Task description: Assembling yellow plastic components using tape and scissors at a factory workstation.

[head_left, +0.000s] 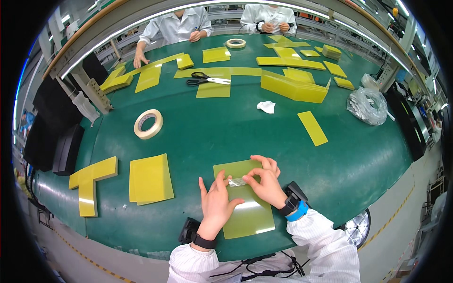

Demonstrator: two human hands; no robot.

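Two yellow-green translucent sheets lie in front of me, the near sheet [250, 218] below the far sheet [226, 169]. Across the place where they meet lies a short, shiny clear strip [237, 182], which looks like tape. My right hand [265, 181] pinches its right end between thumb and forefinger. With fingers spread, my left hand [218, 200] rests on the sheets' left side, a fingertip at the strip's left end. Both wrists wear black straps with small dark devices, and a blue band circles the right one.
Left of the sheets lie a yellow stack [150, 179] and a T-shaped yellow stack [96, 179]. Farther off are a tape roll [148, 124], scissors [207, 80], a crumpled white scrap [266, 107], one yellow strip [312, 128] and a plastic bag [367, 106]. Two people sit across the green table [203, 127].
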